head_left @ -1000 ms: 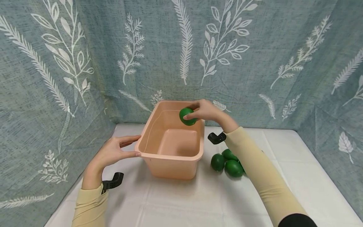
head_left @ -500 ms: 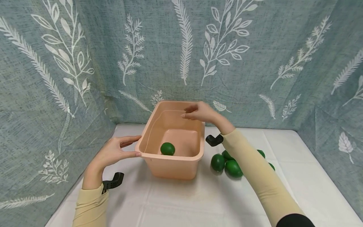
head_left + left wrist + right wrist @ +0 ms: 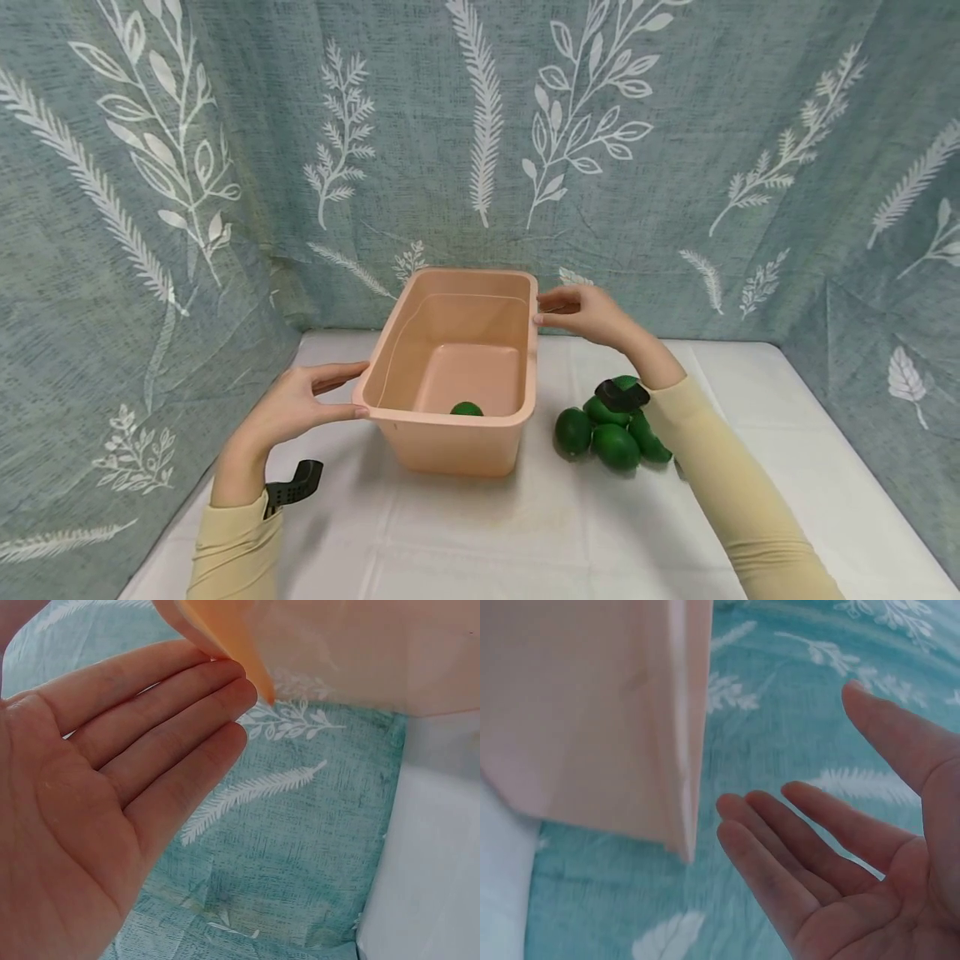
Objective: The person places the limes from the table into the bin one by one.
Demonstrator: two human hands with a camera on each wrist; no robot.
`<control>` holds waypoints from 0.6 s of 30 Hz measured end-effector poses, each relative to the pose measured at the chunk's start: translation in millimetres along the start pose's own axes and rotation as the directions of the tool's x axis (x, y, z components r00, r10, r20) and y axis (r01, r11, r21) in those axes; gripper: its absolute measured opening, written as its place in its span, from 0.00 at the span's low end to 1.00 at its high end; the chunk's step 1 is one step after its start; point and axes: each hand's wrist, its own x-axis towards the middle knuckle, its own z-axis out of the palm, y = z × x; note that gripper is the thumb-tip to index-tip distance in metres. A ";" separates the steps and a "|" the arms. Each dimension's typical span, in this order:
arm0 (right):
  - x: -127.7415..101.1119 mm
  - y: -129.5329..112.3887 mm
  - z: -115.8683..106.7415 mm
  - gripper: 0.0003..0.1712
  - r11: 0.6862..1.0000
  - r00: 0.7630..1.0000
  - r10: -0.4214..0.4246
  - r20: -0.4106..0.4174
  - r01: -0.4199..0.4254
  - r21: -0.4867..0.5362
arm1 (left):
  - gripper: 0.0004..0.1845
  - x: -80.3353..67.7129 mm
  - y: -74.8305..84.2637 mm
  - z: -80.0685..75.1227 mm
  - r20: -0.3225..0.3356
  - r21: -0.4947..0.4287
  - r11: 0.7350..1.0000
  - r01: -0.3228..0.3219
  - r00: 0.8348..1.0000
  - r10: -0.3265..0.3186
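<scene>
Since a second ago the right hand (image 3: 581, 310) has let go of the green ball, drawn back from above the pink tub (image 3: 457, 417) and now sits just outside its far right corner, while the ball has dropped and rolled to the near wall of the tub.

One green ball (image 3: 467, 409) lies inside the tub at the centre of the frame, half hidden behind the near rim. A cluster of green balls (image 3: 603, 429) waits on the white desk (image 3: 525, 533) just right of the tub, partly behind the right wrist. Judged from that, the filling looks barely begun: one in, the pile outside.

The left hand (image 3: 300, 404) rests at the tub's near left corner, fingers (image 3: 161, 712) straight and lying together, their tips against the rim edge, palm open toward the wall. The right hand's fingers (image 3: 780, 847) are relaxed and slightly spread, holding nothing; in the wrist view they stand just beside the tub's corner, not touching it, thumb raised apart.
</scene>
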 end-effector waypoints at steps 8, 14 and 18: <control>-34.7 29.5 -10.6 0.39 0.998 0.997 0.049 -0.056 -0.048 0.032 | 0.35 -2.1 -0.8 -1.2 -0.002 0.005 1.000 -0.019 1.000 0.019; -55.5 52.3 -15.0 0.38 0.996 0.994 0.078 -0.073 -0.076 0.040 | 0.34 -1.9 -0.6 -0.6 -0.004 0.013 0.999 -0.031 1.000 0.031; -70.9 67.4 -17.8 0.37 0.996 0.992 0.087 -0.091 -0.084 0.034 | 0.34 -1.3 -0.3 0.6 -0.005 0.019 0.999 -0.040 0.999 0.040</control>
